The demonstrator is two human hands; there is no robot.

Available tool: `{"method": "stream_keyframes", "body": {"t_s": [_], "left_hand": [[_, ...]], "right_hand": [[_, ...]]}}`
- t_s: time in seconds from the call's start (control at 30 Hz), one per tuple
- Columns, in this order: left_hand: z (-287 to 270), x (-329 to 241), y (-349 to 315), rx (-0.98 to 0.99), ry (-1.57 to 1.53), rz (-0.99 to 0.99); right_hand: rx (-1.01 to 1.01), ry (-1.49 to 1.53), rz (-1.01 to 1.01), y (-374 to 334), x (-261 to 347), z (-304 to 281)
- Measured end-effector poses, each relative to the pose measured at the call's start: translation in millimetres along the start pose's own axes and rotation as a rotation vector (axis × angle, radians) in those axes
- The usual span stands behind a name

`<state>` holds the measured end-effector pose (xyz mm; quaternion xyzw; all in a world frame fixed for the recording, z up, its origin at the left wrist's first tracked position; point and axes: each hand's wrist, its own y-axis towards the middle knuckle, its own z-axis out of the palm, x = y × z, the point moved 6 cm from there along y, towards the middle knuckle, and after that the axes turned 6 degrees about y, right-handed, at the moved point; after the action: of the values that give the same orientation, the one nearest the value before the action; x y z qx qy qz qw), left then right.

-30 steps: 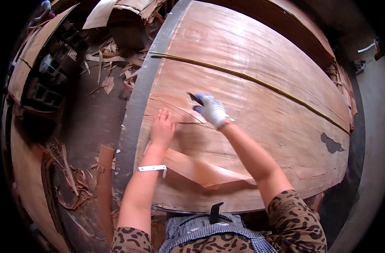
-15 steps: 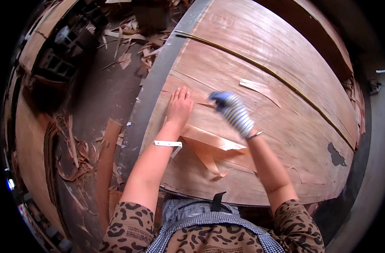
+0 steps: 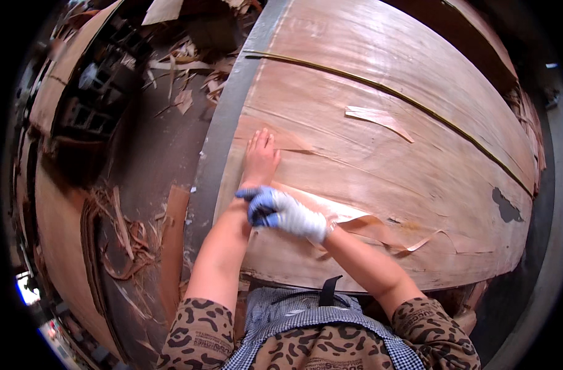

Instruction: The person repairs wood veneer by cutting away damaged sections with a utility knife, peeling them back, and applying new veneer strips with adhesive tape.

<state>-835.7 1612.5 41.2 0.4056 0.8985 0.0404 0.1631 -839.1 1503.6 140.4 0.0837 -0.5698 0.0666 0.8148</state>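
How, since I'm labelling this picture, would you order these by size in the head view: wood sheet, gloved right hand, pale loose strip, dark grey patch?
1. Wood sheet
2. Gloved right hand
3. Unranked: pale loose strip, longer, and dark grey patch, broader; their areas look alike.

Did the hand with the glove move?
Yes: the gloved right hand has moved left and down the picture, farther from the long yellowish strip.
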Motion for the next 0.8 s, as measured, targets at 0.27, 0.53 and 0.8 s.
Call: {"method": "stream_keyframes", "body": {"t_s": [0.27, 0.53, 0.8], "left_hand": [[-27, -14, 4, -0.031, -0.184, 0.004], [-20, -45, 3, 0.074, -0.479, 0.426], [-8, -51, 9, 0.155, -0.478, 0.456]], "right_hand": [[-0.905, 0.249, 0.136, -95, 24, -87], [-1.249, 0.041, 0.535, -74, -28, -141], [-1.379, 0.009, 0.587, -65, -59, -156]]}}
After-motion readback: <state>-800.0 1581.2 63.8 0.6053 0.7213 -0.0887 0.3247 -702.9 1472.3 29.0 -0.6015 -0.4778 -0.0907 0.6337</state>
